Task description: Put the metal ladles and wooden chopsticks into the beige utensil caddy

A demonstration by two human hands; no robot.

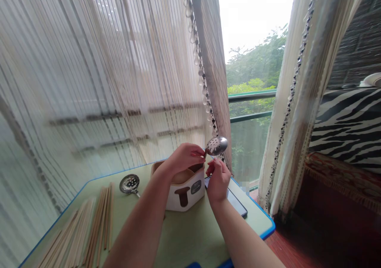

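Note:
A metal slotted spoon (pixel 217 145) stands with its perforated bowl up, above the far right corner of a white and brown utensil holder (pixel 186 198). My left hand (pixel 189 156) reaches over the holder, its fingers closed on the spoon just below the bowl. Beside the holder's right corner, my right hand (pixel 218 177) is raised with its fingers curled in a pinch. Whatever may be between those fingers is hidden. The spoon's lower handle is also out of sight. Inside the holder, brown compartment walls show in part behind my left wrist.
Several chopsticks (pixel 99 224) lie fanned out at the table's left. A second perforated spoon (pixel 129 183) rests behind them, its handle partly behind my left forearm. A dark-edged flat device (pixel 237 203) lies right of the holder. The green table (pixel 190 240) has a blue rim; curtains hang behind it.

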